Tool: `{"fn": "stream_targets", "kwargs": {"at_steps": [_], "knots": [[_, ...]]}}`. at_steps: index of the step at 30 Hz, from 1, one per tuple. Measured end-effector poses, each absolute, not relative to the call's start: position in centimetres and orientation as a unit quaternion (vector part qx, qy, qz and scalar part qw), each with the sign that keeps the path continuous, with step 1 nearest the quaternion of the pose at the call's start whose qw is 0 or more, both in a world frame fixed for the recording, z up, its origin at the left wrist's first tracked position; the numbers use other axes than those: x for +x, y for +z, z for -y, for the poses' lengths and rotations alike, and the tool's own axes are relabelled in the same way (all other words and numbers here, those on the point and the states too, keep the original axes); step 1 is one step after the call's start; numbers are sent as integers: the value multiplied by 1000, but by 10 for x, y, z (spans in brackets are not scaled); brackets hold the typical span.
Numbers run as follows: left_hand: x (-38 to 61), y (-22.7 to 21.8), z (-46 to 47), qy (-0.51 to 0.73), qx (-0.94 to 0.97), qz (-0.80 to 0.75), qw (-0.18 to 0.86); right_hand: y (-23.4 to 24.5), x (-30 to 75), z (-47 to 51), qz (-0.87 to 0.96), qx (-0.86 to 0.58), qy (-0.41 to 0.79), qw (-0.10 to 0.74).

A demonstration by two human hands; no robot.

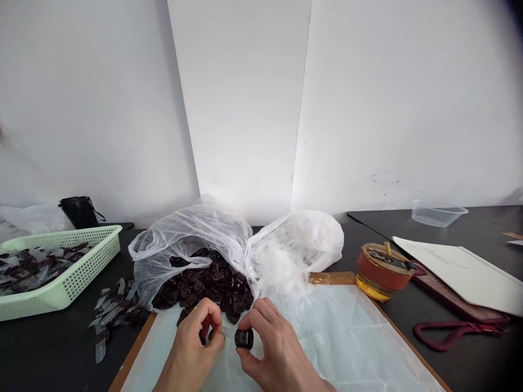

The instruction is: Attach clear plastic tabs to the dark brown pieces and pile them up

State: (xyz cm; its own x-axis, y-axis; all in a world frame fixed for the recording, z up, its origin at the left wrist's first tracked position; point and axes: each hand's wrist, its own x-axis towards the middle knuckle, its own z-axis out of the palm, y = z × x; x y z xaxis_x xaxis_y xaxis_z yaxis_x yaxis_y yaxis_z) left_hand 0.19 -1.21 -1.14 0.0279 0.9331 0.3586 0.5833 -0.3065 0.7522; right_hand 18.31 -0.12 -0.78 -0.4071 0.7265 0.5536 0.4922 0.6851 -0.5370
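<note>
My right hand [267, 340] is closed, pinching a small glossy dark-brown plastic piece [244, 338] between thumb and fingertips. Just to its left, my left hand [196, 340] is also closed, its thumb and forefinger on a small clear plastic strip [225, 330]. Dark bits show between the left fingers; whether they are held or lie behind is unclear. Both hands are over a board covered with pale bluish sheeting [347, 337], a small gap between them. Beyond them a heap of similar dark pieces [212, 283] spills from a clear plastic bag [183, 228].
At left stand a pale green basket [84, 272] of dark pieces with clear strips, a loose pile of these [116, 307], and a black cup [79, 211]. A white bag [298, 239] lies behind. Rightward are a tape roll [384, 272], red scissors [445, 333], a notebook [457, 267] and a clear tub [437, 213].
</note>
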Motion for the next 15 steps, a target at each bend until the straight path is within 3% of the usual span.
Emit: {"fn": "stream_targets", "kwargs": {"at_steps": [4,11,15], "knots": [[1,-12,10,420,693,-546,213,-7,184,0,823,-368,150,407],[5,-10,14,466,608,-446,463,-15,184,-1,808,-376,163,423],[8,-6,12,462,573,-428,524,-10,186,-1,809,-367,215,405]]}}
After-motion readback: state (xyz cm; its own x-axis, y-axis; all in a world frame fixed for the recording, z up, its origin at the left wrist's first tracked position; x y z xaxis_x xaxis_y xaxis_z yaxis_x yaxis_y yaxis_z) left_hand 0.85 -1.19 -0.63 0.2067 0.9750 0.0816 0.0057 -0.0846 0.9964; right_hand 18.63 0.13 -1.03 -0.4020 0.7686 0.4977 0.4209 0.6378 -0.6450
